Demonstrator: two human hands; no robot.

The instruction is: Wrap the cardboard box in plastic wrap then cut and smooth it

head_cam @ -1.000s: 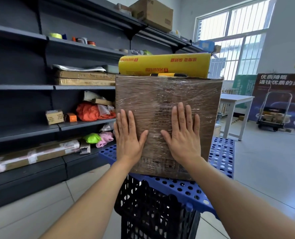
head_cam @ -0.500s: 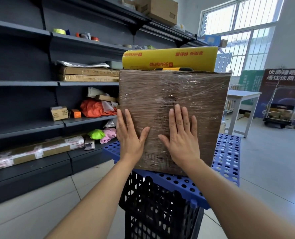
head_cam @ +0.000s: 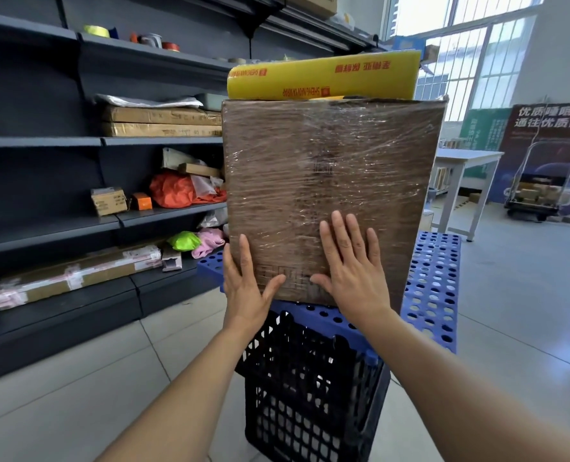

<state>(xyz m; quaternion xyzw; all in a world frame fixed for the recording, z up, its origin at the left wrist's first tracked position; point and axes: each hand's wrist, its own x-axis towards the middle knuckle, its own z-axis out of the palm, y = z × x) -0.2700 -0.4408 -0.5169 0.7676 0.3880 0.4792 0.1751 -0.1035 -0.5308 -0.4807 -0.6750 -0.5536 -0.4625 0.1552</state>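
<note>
A brown cardboard box, covered in wrinkled clear plastic wrap, stands upright on a blue perforated board. My left hand presses flat on the box's lower left corner, fingers straight. My right hand lies flat on the lower middle of the same face, fingers spread. On top of the box rests a yellow plastic wrap carton, with a yellow and black object partly hidden beneath its front edge.
The blue board sits on a black plastic crate. Dark shelving with parcels and tape rolls runs along the left. A white table and a loaded trolley stand on the tiled floor at the right.
Both hands have slid down the front face of the box toward its bottom edge, the left one moving out to the left corner. The camera has come closer.
</note>
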